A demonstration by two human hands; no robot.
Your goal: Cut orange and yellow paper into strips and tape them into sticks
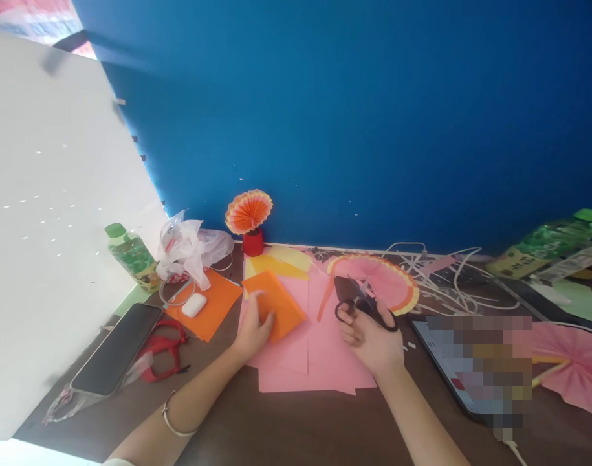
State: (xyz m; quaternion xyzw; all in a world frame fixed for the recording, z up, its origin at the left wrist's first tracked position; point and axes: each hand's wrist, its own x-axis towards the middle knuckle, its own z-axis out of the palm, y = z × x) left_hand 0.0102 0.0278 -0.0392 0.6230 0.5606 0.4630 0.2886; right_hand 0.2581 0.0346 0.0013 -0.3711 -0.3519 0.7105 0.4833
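Orange paper [286,312], plain, straight-edged | left grip [252,331] | black-handled scissors [367,307] | right grip [377,348]

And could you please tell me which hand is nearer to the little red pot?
Left. The left hand, touching an orange sheet, is almost straight in front of the red pot. The right hand, holding the black scissors, is farther off, to the pot's front right.

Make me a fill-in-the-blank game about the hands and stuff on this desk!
1. The right hand holds scissors coloured ____.
2. The left hand has its thumb over paper that is ____.
3. The paper flower stands in a holder coloured ____.
4. The number of green-capped bottles in the picture is ____.

Missing words: black; orange; red; two.
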